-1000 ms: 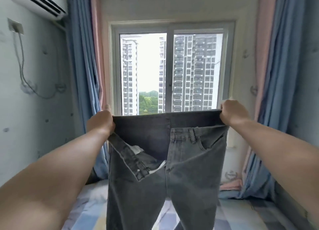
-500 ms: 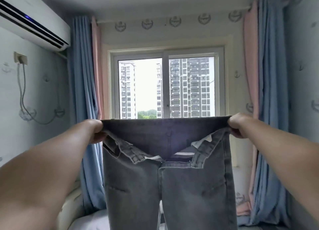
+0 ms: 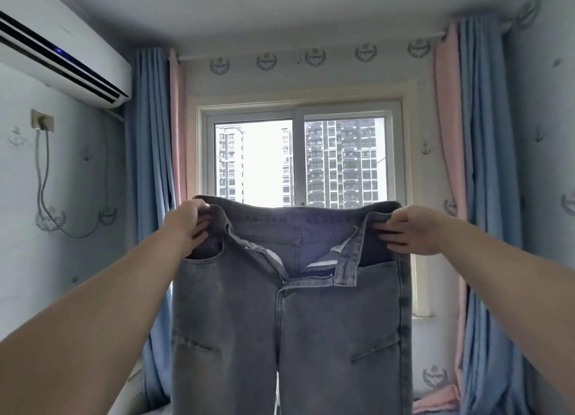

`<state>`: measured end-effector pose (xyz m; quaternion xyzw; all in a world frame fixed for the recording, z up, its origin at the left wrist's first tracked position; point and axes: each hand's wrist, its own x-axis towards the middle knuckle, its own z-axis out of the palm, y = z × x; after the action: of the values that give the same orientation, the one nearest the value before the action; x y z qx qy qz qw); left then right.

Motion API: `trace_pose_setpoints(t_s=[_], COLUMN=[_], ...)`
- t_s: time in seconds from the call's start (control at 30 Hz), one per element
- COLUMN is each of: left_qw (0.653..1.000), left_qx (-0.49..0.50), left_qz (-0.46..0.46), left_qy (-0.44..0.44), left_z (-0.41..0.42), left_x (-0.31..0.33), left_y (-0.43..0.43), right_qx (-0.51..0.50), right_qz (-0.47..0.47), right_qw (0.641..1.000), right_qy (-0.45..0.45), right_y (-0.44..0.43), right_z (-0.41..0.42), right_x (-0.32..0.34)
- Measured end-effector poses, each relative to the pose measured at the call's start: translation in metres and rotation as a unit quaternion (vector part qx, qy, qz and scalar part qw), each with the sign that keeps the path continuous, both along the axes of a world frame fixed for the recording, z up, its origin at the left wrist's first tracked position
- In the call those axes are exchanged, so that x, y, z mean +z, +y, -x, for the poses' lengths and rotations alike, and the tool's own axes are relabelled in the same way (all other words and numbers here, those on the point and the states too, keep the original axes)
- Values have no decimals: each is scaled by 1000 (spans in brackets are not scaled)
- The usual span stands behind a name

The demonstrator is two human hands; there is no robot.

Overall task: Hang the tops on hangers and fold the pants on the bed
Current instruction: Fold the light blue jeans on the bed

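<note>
Jeans (image 3: 289, 321): grey denim, held up in the air by the waistband between the two hands, front side toward the camera; the legs hang straight down and run out of the bottom of the view.
Left hand (image 3: 189, 225): grips the left corner of the waistband, fingers curled over its top edge.
Right hand (image 3: 407, 232): pinches the right corner of the waistband, fingers lying along the front of the band.
Hands, relation: well apart, at equal height, drawing the waistband taut with a slight sag midway.
Writing: white fabric (image 3: 320, 263) shows inside the open fly, between the hands; any print on it is too small to read. The crests (image 3: 315, 56) on the wallpaper above the hands are too blurred to make out lettering.
Fly: unbuttoned and unzipped; both flaps fold outward just below the level of the hands.
Pockets: one front pocket mouth (image 3: 203, 254) lies directly under the left hand, another under the right hand; their contents cannot be seen.
Edges: the rear waistband stands slightly higher than the front one.
Room beyond the hands: a window (image 3: 255, 162) with tower blocks outside lies behind and above the waistband.
Room outward of the left hand: blue and pink curtains (image 3: 152, 153), then a wall with a socket (image 3: 42, 120) and an air conditioner (image 3: 56, 53) higher up.
Room outward of the right hand: pink and blue curtains (image 3: 479, 134), with a pink cloth (image 3: 435, 399) low down.
</note>
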<state>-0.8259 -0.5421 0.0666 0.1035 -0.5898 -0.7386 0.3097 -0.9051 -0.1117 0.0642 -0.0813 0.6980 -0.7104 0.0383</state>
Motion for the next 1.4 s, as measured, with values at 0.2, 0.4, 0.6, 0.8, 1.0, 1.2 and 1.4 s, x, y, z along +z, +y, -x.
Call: trace_pose_setpoints(t_s=[0.2, 0.4, 0.6, 0.8, 1.0, 1.2, 1.4], left_qw=[906, 791, 889, 920, 942, 961, 985], left_qx=[264, 357, 250, 216, 182, 121, 47], left_qz=[326, 449, 356, 263, 171, 47, 27], left_qy=[-57, -213, -142, -195, -224, -244, -164], left_z=[1, -1, 4, 6, 12, 21, 31], left_x=[-23, -28, -39, -56, -70, -98, -98], left_y=[-24, -45, -45, -56, -50, -31, 23], right_qx=[-188, -80, 22, 67, -24, -9, 55], right_qz=[-259, -133, -10, 23, -48, -25, -7], right_qw=[929, 976, 1000, 997, 996, 992, 993], right_qy=[186, 156, 16, 11, -72, -121, -107], right_y=[-4, -5, -23, -28, -44, -56, -97], right_z=[9, 13, 11, 11, 1, -4, -13], right_x=[-3, -16, -19, -18, -20, -43, -54])
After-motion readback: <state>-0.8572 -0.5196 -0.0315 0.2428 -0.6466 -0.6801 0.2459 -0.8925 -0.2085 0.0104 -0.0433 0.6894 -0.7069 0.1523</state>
